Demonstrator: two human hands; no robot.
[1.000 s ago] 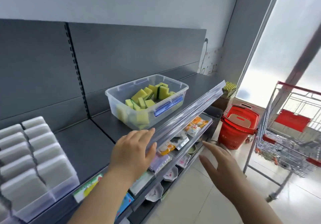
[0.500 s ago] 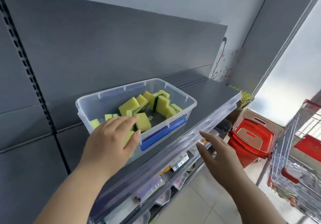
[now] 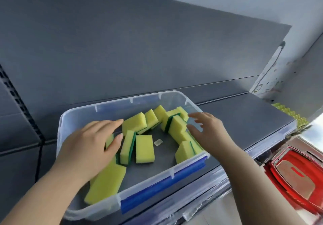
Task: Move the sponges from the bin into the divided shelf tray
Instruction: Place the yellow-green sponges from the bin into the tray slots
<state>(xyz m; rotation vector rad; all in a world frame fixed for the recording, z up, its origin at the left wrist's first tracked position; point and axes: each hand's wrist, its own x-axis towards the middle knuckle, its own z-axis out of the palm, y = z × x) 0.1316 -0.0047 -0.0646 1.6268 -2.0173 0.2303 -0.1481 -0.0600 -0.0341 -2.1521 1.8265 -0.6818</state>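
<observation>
Both forearms are cut off by the bottom edge of the view, and the left hand (image 3: pixel 90 146) covers part of the pile: at least one sponge lies under its palm with only a yellow sliver showing, and a large sponge (image 3: pixel 106 184) in the near left corner of the bin (image 3: pixel 78 118) is partly hidden by the wrist. The sponges (image 3: pixel 144 148), yellow with green backs, all lie inside the clear bin, which stands on the grey shelf (image 3: pixel 244 116) close to its front edge; some lie flat, some stand on edge. The left hand's fingers are straight and spread over the left-hand sponges, its thumb against one standing on edge, gripping nothing. The right hand (image 3: pixel 208 132) is blurred; its fingers look spread and open over the sponges along the bin's right wall, and whether they touch any cannot be told. A blue latch (image 3: pixel 162 188) runs along the bin's near wall. A red basket (image 3: pixel 297 176) is cut off at the lower right corner. Half a second ago the left hand was at the bin's near rim and the right hand was below the shelf's front edge; both are now inside the bin.
</observation>
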